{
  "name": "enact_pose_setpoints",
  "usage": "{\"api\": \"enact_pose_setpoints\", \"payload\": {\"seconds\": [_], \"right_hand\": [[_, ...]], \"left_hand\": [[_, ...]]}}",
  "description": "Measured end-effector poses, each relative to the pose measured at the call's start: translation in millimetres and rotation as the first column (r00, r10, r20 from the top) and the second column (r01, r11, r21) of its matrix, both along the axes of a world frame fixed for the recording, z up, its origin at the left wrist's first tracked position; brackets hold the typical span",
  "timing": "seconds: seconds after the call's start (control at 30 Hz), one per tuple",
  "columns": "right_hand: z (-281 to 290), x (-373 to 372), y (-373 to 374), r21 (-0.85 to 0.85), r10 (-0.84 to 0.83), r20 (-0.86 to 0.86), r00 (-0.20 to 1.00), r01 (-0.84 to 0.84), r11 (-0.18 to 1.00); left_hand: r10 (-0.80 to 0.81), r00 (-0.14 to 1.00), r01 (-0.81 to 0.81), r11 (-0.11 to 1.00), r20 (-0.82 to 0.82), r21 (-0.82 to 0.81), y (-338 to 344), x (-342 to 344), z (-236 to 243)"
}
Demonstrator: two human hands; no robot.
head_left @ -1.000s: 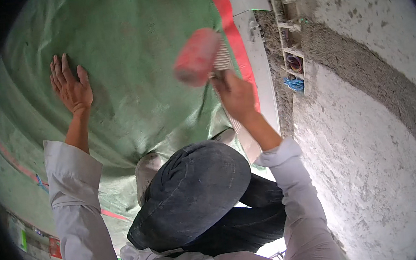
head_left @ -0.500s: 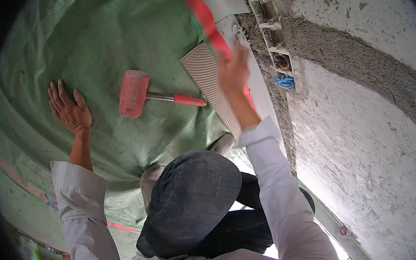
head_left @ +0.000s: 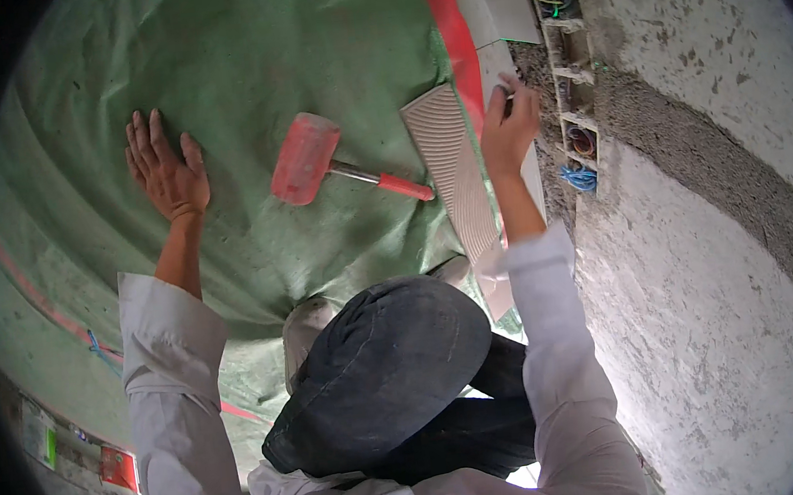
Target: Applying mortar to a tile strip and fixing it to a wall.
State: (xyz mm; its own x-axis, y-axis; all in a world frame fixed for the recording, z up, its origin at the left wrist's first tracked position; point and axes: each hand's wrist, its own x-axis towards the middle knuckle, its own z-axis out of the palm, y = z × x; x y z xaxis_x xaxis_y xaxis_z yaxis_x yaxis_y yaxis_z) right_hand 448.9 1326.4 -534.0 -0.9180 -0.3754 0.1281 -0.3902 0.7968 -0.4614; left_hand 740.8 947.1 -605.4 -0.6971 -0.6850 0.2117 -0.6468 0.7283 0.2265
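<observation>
My left hand [head_left: 168, 171] rests flat on a green protective sheet [head_left: 211, 66], its fingers stretched out and nothing in it. Over the pale floor tiles [head_left: 498, 59] by the wall base, my right hand [head_left: 511, 134] has its thumb and fingers drawn together. A small pale bit shows at those fingertips, too small to name. Between my hands lies a rubber mallet [head_left: 306, 158] with a red head and red grip. Beside its grip is a narrow strip of tile [head_left: 449, 149], its upper face covered in combed, ridged grey-beige adhesive.
A red band [head_left: 452, 35] edges the sheet. Along the rough wall [head_left: 698, 249], a row of open electrical boxes [head_left: 574, 72] holds coiled wires, with a blue coil [head_left: 579, 178] at the near end. My bent knee [head_left: 397, 361] is close below the mallet. A red box [head_left: 119, 470] stands at lower left.
My right hand has moved from above the ridged tile strip to the pale tiles by the wall, its fingers now drawn together. The view has shifted; my left hand stays flat on the sheet.
</observation>
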Motion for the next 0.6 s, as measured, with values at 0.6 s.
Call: {"api": "enact_pose_setpoints", "payload": {"seconds": [0.6], "right_hand": [[-1, -4, 131, -0.104, -0.369, 0.710, 0.599, 0.609, 0.787]], "left_hand": [[-0.044, 0.997, 0.043, 0.999, -0.062, -0.017, 7, -5, -13]]}}
